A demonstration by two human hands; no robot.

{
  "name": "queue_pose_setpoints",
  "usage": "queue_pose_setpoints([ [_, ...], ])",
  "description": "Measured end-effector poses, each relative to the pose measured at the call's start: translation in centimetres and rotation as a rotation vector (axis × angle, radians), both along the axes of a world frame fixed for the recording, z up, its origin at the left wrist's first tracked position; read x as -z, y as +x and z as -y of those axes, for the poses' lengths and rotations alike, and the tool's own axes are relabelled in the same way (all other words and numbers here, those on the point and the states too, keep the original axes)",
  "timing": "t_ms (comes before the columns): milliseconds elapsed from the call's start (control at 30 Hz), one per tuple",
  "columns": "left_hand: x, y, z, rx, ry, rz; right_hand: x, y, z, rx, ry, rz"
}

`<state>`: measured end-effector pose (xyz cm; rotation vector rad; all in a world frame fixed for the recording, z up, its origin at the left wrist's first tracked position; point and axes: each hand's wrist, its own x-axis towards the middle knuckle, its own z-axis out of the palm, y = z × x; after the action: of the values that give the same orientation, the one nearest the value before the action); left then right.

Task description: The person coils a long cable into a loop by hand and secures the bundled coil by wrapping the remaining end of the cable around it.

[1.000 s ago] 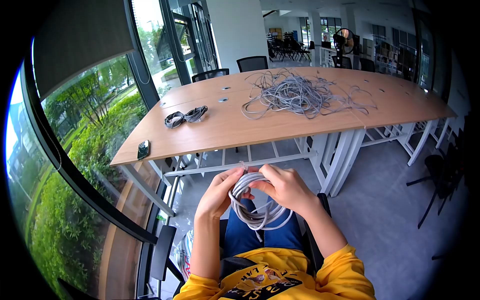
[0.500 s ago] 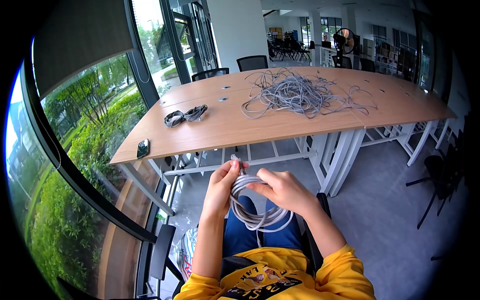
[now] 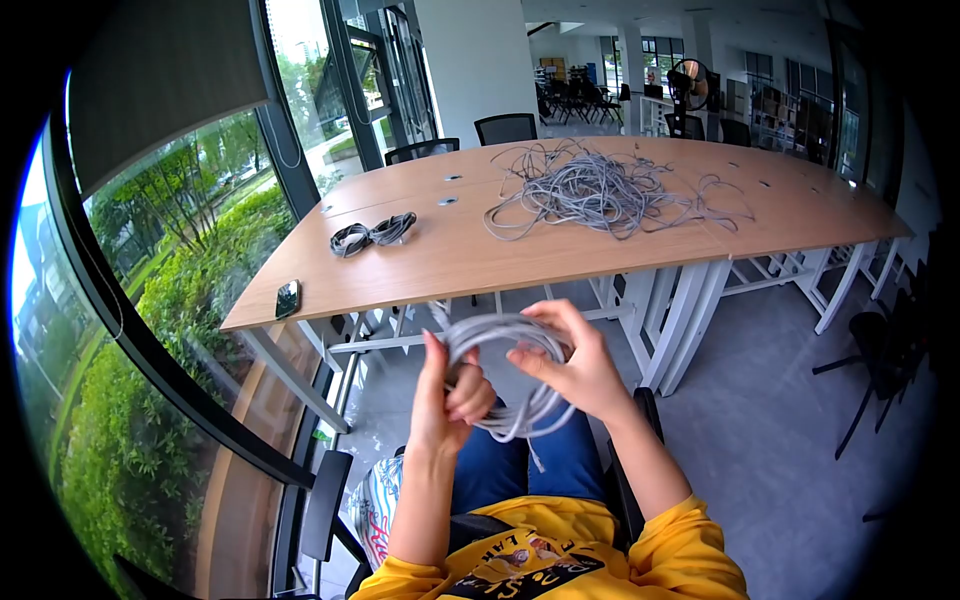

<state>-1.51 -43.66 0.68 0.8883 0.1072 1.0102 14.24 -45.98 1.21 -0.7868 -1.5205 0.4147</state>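
Note:
A coil of grey cable [image 3: 500, 425] hangs between my hands above my lap, slightly blurred. My left hand [image 3: 445, 395] is wrapped round the coil's left side, with its thumb pointing up. One cable end sticks up beside that thumb, and another end dangles below the loops. At the upper right of the coil is my right hand [image 3: 575, 360], its thumb and fingers spread on either side of the loops. On the table [image 3: 430, 270] lie a large tangled heap of grey cable [image 3: 590, 190] and a smaller dark grey bundle [image 3: 372, 234].
A phone [image 3: 288, 298] lies at the table's near left corner. Black chairs [image 3: 505, 128] stand behind the table, and more dark chairs [image 3: 880, 350] are at the right. Windows line the left side. A fan [image 3: 690, 85] stands in the back.
The coil has been raised and turned. My left hand has moved from pinching near the cable end to wrapping round the loops. My right hand has lifted and its fingers have spread.

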Motion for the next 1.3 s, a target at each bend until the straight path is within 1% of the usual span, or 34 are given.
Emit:
queue_pose_setpoints([
  [33,-0.3,-0.3,-0.2,0.009,-0.013,0.062,0.2,0.0,0.2,0.001,-0.002,-0.001],
  [100,0.0,-0.5,-0.5,0.027,-0.002,0.056,0.3,0.3,0.5,-0.403,-0.342,-0.297],
  [133,0.1,-0.6,-0.5,0.027,-0.013,0.053,0.1,0.4,0.6,-0.416,-0.369,-0.306],
  [200,0.1,-0.6,-0.5,0.03,-0.027,0.047,-0.3,0.4,0.2,-0.41,-0.37,-0.277],
  [267,0.1,-0.3,-0.3,0.008,-0.05,0.097,-0.6,0.5,0.1,-0.403,-0.374,-0.244],
  [367,0.5,-0.8,-0.4,0.035,-0.023,0.117,-0.8,0.4,0.2,-0.397,-0.393,-0.199],
  [433,0.4,-1.2,-0.6,0.093,-0.079,0.242,0.1,0.5,-0.1,-0.496,-0.077,-0.22],
  [467,0.3,-1.4,-0.8,0.147,-0.147,0.34,0.2,0.8,0.1,-0.551,-0.153,-0.255],
  [500,0.5,-1.7,-1.4,0.208,-0.135,0.378,0.7,1.0,0.2,-0.552,-0.153,-0.253],
  [567,0.5,-2.0,-1.6,0.225,-0.145,0.412,2.1,1.6,-0.1,-0.517,-0.549,-0.169],
  [600,0.5,-2.2,-1.8,0.226,-0.143,0.413,2.1,2.4,-0.4,-0.723,-0.698,-0.119],
  [633,0.5,-2.4,-2.0,0.251,-0.163,0.416,2.3,2.5,-0.4,-0.723,-0.697,-0.118],
  [700,0.7,-2.7,-2.0,0.269,-0.189,0.417,1.8,2.2,0.1,-0.459,-0.391,-0.057],
  [767,0.8,-2.6,-2.1,0.322,-0.268,0.379,1.9,2.8,-0.6,-0.413,-0.361,-0.045],
  [833,0.6,-2.3,-1.4,0.339,-0.264,0.292,1.4,3.1,-0.7,-0.296,-0.273,-0.031],
  [900,0.1,-2.4,-1.4,0.331,-0.253,0.259,0.7,2.9,-0.2,-0.302,-0.318,-0.046],
  [967,-0.4,-2.7,-1.0,0.239,-0.24,0.261,0.5,2.6,0.0,-0.29,-0.26,-0.041],
  [1100,-0.1,-3.1,-1.0,0.227,-0.137,0.271,0.7,2.6,-0.1,-0.289,-0.277,-0.003],
  [1133,-0.2,-3.0,-0.9,0.227,-0.136,0.272,0.8,2.3,-0.2,-0.295,-0.262,-0.064],
  [1167,-0.4,-2.9,-0.8,0.192,-0.105,0.289,0.8,2.2,-0.2,-0.301,-0.246,-0.125],
  [1200,-0.6,-2.8,-0.7,0.156,-0.075,0.305,0.8,2.3,0.0,-0.3,-0.247,-0.124],
  [1267,-0.9,-2.8,-0.5,-0.002,-0.042,0.322,0.6,2.7,0.7,-0.412,-0.411,-0.069],
  [1300,-1.0,-2.9,-0.5,-0.078,-0.023,0.327,0.8,3.0,0.7,-0.413,-0.411,-0.068],
])
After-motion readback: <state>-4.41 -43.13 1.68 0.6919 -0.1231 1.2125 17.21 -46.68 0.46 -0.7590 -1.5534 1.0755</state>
